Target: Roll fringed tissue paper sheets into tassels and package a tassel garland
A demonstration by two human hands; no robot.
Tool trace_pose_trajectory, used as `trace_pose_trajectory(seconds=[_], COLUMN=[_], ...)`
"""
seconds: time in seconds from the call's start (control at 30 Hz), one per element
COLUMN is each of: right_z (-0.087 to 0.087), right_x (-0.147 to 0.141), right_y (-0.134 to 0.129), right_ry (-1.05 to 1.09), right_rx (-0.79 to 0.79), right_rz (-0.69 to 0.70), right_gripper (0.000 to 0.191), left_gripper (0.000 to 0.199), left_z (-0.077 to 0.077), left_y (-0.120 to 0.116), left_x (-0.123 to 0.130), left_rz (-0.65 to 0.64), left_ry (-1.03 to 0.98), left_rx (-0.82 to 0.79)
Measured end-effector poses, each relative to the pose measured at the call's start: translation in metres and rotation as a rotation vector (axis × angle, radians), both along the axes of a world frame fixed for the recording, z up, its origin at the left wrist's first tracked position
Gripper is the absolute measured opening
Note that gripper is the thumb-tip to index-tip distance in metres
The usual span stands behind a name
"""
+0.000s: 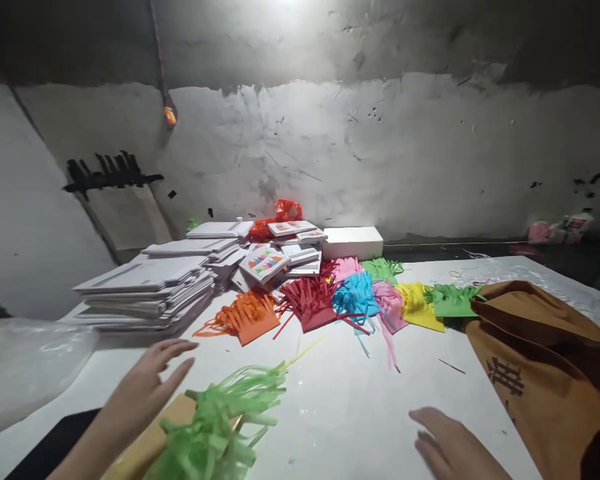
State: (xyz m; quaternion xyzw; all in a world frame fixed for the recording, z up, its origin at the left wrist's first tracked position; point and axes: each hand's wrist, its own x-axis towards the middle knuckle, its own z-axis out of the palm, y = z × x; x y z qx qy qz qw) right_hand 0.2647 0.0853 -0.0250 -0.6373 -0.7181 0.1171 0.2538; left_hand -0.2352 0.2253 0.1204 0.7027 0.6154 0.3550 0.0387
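My left hand point(153, 377) hovers at the lower left with fingers apart, nothing in its grasp. Just right of it lies a bunch of light green paper fringe point(213, 423), its strips spread loosely and a thin yellow strip by its far end. Beneath the fringe is a tan, flat-sided block or packet point(173, 417), partly covered. At the lower right, my right hand point(453, 443) is held over the white table with fingers curved but apart, holding nothing. Its lower part runs out of view.
Fringed paper bundles lie across the table: orange point(257, 320), dark red point(310, 303), blue point(357, 293), yellow point(420, 307) and others. White flat packs point(145, 280) are stacked left, with a white box point(353, 243) behind. Brown cloth point(540, 360) covers the right edge; clear plastic point(30, 367) bulges left.
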Motion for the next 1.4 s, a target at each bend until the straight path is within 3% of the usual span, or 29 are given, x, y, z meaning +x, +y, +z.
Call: trace_pose_trajectory(seconds=[0.07,0.2,0.23,0.4,0.57,0.67,0.8,1.0,1.17,1.4], right_z=[0.007,0.020,0.022,0.026,0.019,0.011,0.004,-0.003,-0.020,-0.044], right_x=[0.013,0.036,0.042,0.063,0.068,0.075,0.091,0.113,0.129,0.138], right_y=[0.038,0.121,0.140,0.200,0.225,0.228,0.209,0.161,0.143,0.155], right_ry=[-0.034,-0.132,-0.160,-0.291,-0.358,-0.364,-0.327,-0.147,0.087,0.430], right_rx=[-0.019,-0.054,-0.061,-0.057,-0.110,-0.166,-0.185,-0.092,0.006,0.155], right_rz=[-0.072,-0.256,-0.306,-0.498,-0.593,-0.561,-0.496,-0.460,-0.467,-0.538], right_gripper=[0.030,0.028,0.028,0.034,0.036,0.032,0.026,0.019,0.017,0.021], left_gripper=[0.039,0.022,0.019,0.020,0.020,0.028,0.030,0.030,0.027,0.026], left_z=[-0.007,-0.026,-0.032,-0.074,-0.112,-0.126,-0.140,-0.160,-0.168,-0.168], left_y=[0.013,0.029,0.033,0.066,0.105,0.126,0.139,0.116,0.097,0.091], left_x=[0.052,0.184,0.216,0.344,0.425,0.447,0.461,0.486,0.488,0.484], left_rz=[-0.233,-0.732,-0.802,-0.963,-0.969,-0.889,-0.795,-0.781,-0.781,-0.803], left_ry=[0.012,0.055,0.067,0.121,0.087,-0.031,-0.272,-0.715,-0.995,-1.071], left_rx=[-0.036,-0.201,-0.225,-0.291,-0.391,-0.497,-0.709,-1.035,-1.065,-1.081])
